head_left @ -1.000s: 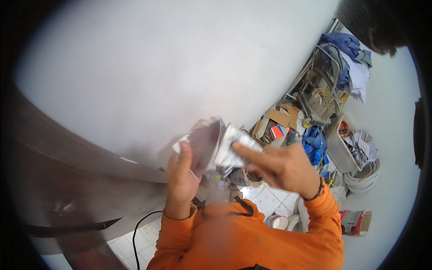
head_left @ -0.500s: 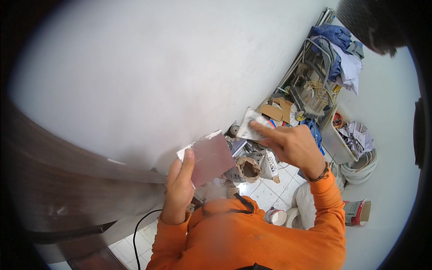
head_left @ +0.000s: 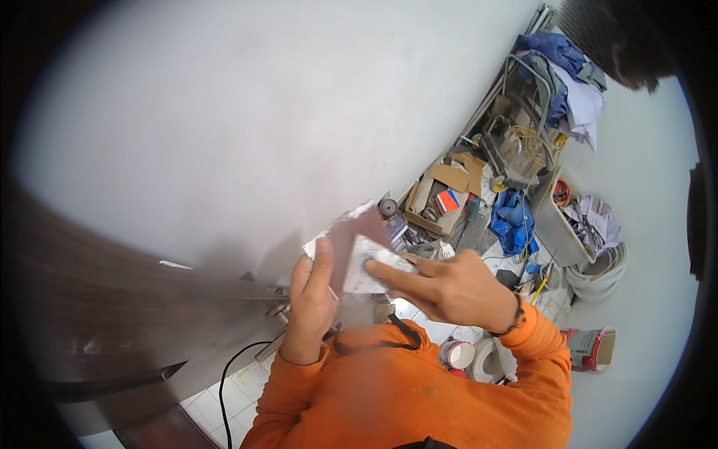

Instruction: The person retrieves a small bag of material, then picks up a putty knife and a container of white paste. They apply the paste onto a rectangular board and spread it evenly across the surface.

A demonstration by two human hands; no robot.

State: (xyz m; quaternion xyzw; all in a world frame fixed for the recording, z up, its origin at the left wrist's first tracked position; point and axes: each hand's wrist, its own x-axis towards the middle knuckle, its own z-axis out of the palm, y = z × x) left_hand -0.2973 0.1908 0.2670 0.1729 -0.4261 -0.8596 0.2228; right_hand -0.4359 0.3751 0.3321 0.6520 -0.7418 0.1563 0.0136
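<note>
My left hand [head_left: 311,305] is closed on a flat reddish-brown board [head_left: 366,226], thumb on its face and fingers behind. White filler is smeared along the board's upper edge. My right hand [head_left: 467,290] grips a white-smeared putty spreader [head_left: 357,280], with outstretched fingers pressed along its face. The spreader lies over the lower right part of the board and hides it. Whether its edge touches the board, I cannot tell. How the right thumb holds it is hidden.
A pale wall [head_left: 224,135] rises close ahead, with a dark brown wooden surface [head_left: 112,299] at left. To the right are a cardboard box [head_left: 425,221], a blue bag [head_left: 513,228], a pale bin [head_left: 550,228], a coiled hose [head_left: 604,277] and buckets [head_left: 591,350]. A black cable [head_left: 224,396] runs lower left.
My right hand has moved left and down, bringing the spreader from beyond the board to over its face. My left hand and the board have shifted slightly right.
</note>
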